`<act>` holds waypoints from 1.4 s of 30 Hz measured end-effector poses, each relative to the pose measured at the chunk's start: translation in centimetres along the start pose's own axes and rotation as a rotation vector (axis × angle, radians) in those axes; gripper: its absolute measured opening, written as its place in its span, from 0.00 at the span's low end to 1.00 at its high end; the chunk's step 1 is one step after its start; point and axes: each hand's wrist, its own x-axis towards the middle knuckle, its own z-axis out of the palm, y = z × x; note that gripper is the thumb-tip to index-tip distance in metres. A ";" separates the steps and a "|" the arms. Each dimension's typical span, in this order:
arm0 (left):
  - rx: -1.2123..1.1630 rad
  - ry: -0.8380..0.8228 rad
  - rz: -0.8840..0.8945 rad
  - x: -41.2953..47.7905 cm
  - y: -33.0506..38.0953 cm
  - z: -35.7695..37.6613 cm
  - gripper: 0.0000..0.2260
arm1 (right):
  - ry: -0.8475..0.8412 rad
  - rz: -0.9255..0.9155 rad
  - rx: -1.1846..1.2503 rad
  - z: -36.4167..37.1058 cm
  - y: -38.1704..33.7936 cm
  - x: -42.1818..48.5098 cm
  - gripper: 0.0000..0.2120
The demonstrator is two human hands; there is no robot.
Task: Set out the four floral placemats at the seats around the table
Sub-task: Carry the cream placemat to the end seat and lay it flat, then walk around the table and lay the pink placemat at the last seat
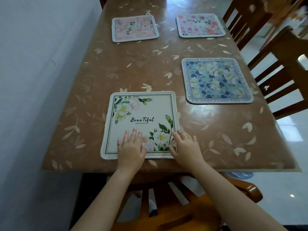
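At the near edge of the brown table (150,67), the cream placemat (143,110) printed "Beautiful" lay flat, the left hand (130,147) pressing it with straight fingers and the right hand (185,145) resting flat on its right corner. The blue placemat (216,80) lay to the right, the pink placemat (135,28) and the multicoloured placemat (200,25) at the far end, all well apart.

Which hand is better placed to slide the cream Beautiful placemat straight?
Likely left: the left hand lies flat on the cream square floral placemat, fingers straight, so it can drag it. The right hand rests at its right edge, partly off the mat.
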 end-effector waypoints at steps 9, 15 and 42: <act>0.026 0.150 0.265 -0.5 13.3 -1.4 0.17 | 0.147 0.051 0.042 -7.2 5.2 -4.1 0.22; -0.056 0.184 0.318 -0.4 22.7 -1.1 0.17 | 0.269 0.084 0.075 -13.1 12.0 -7.3 0.21; -0.229 0.223 0.752 4.8 63.0 7.8 0.18 | 0.477 0.439 0.021 -27.7 46.8 -15.8 0.21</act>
